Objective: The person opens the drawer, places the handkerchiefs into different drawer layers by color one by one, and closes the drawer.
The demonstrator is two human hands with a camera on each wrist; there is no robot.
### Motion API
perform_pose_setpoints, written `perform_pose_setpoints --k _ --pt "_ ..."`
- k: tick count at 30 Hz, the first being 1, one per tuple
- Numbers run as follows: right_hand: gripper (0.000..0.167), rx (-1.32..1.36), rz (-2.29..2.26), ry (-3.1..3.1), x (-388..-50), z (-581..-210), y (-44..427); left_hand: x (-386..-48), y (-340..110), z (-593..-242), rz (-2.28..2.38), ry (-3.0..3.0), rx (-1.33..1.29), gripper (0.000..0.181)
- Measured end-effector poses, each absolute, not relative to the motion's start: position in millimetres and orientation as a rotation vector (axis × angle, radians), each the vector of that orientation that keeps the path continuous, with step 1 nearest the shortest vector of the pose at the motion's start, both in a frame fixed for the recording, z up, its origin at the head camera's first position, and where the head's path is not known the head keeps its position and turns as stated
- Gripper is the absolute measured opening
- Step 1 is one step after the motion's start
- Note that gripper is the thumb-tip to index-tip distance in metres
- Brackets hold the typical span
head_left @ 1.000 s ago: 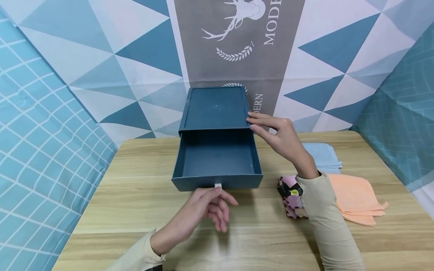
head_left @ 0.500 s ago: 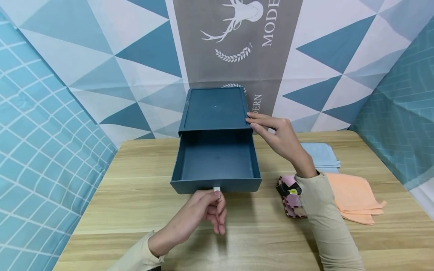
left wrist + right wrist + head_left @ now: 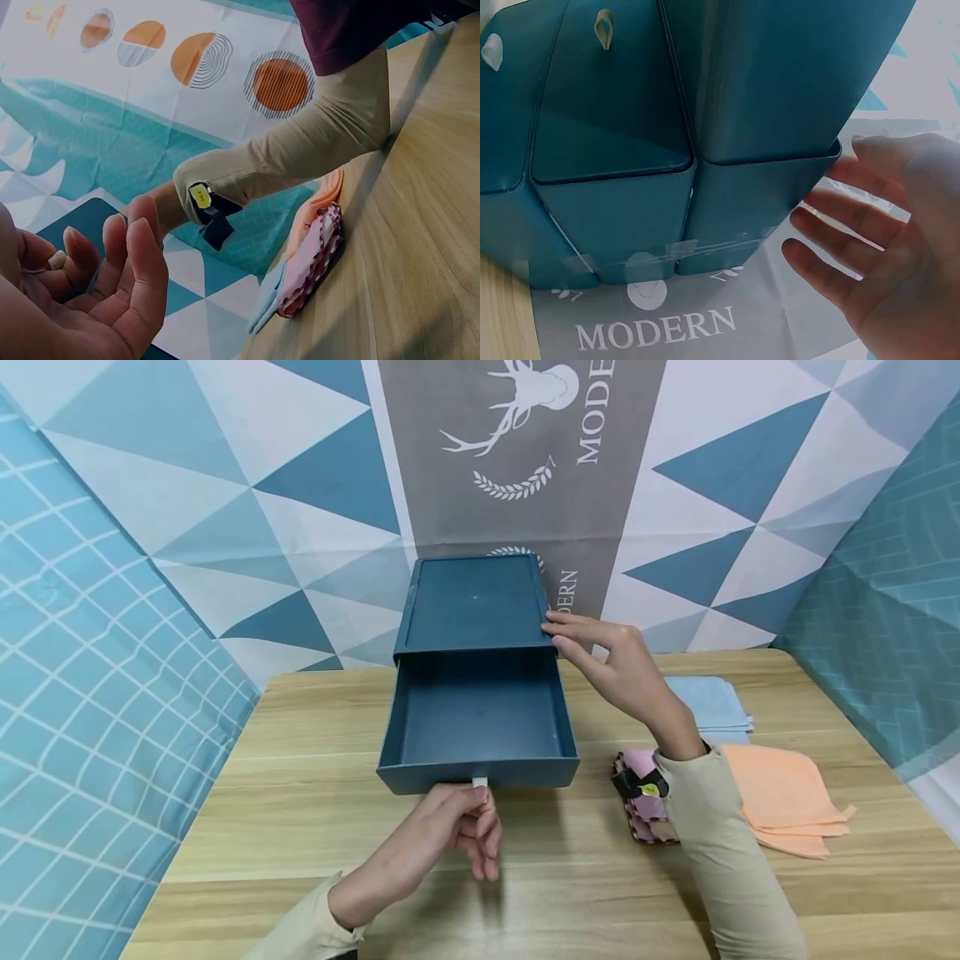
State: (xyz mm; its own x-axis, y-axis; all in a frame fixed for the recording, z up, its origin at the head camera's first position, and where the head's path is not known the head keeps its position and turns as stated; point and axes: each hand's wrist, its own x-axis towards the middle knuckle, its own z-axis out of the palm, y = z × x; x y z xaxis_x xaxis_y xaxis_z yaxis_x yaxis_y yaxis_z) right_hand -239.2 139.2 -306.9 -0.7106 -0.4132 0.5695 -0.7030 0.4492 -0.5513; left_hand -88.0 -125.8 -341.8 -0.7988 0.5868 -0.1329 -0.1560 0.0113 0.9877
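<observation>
A dark blue drawer cabinet (image 3: 474, 602) stands at the back of the wooden table, its top drawer (image 3: 435, 774) pulled well out, with the inside floor in sight. My left hand (image 3: 438, 835) pinches the white pull tab (image 3: 480, 782) on the drawer front between thumb and finger; the other fingers curl loosely below. In the left wrist view the tab's end (image 3: 57, 259) pokes out between the fingers. With fingers extended, my right hand (image 3: 618, 664) touches the cabinet's upper right edge. Two lower drawers with loop tabs (image 3: 604, 30) appear in the right wrist view.
Right of the cabinet lie folded cloths: light blue (image 3: 708, 702), peach (image 3: 783, 789) and a pink one with a dark scalloped edge (image 3: 647, 814), partly behind the right forearm. A patterned wall hanging (image 3: 315, 527) rises directly behind the cabinet.
The top drawer has slid slightly farther out toward me, with my left hand moving along. The left index finger has curled in. My right hand keeps its place on the cabinet edge.
</observation>
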Motion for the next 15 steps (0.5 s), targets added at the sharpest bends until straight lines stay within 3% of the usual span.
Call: perform_pose_setpoints --k 15 --pt "0.037 0.782 0.843 -2.454 -207 -311 208 -91 -127 -344 1.833 1.771 0.454 0.052"
